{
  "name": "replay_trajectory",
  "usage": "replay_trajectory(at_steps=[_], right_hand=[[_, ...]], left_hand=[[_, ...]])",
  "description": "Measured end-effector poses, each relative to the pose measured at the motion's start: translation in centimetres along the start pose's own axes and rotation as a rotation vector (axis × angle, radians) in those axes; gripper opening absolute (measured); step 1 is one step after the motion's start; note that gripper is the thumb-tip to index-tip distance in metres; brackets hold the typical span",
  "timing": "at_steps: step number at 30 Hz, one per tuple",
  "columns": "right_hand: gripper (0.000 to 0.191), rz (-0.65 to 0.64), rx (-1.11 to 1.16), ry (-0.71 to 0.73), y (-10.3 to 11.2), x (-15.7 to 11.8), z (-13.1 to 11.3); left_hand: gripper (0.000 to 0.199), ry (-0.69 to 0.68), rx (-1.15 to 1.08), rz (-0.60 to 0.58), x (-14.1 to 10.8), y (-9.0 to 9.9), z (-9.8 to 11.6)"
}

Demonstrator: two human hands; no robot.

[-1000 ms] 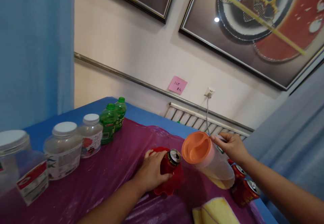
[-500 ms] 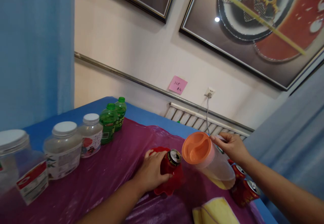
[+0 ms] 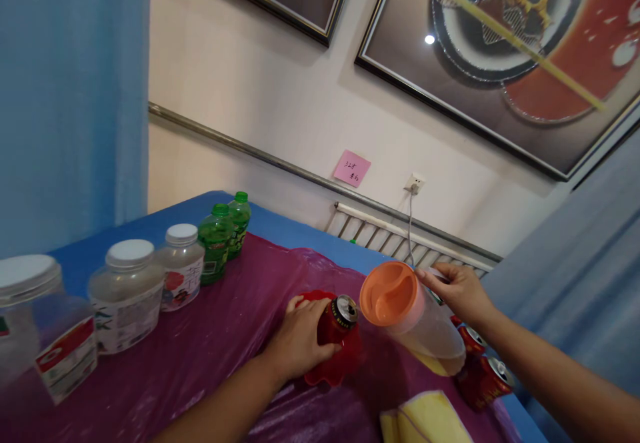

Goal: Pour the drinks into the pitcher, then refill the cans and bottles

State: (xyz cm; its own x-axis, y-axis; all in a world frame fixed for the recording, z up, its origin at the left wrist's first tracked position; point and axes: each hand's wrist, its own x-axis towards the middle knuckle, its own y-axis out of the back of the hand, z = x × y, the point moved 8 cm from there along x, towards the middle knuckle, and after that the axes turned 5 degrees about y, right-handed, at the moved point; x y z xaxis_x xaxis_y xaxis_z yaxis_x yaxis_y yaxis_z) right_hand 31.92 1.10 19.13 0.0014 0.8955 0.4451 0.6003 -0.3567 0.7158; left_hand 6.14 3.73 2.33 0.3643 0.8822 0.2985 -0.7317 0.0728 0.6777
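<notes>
My left hand (image 3: 303, 341) is wrapped round the side of a red drink can (image 3: 336, 326), its thumb in front and its fingers behind. The can has an opened silver top and stands in a red dish with a wavy rim (image 3: 327, 377). By its handle, my right hand (image 3: 460, 293) grips a clear plastic pitcher (image 3: 425, 336) with an orange lid (image 3: 389, 293). The pitcher is tilted, its lid toward the can but apart from it. Some liquid shows low in the pitcher; no stream is visible.
Several clear jars with white lids, including one jar (image 3: 127, 303), line the left side. Two green bottles (image 3: 214, 246) stand beyond them. More red cans (image 3: 485, 383) are at the right, near a folded yellow cloth (image 3: 427, 419). Purple plastic sheeting (image 3: 225, 363) covers the blue table.
</notes>
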Motion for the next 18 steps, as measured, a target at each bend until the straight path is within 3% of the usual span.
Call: replay_trajectory(at_steps=[18], right_hand=[[0.056,-0.021,-0.003,-0.018,-0.03,0.03,0.63]], left_hand=[[0.063,-0.003,-0.012,0.0,-0.08,0.1,0.02]])
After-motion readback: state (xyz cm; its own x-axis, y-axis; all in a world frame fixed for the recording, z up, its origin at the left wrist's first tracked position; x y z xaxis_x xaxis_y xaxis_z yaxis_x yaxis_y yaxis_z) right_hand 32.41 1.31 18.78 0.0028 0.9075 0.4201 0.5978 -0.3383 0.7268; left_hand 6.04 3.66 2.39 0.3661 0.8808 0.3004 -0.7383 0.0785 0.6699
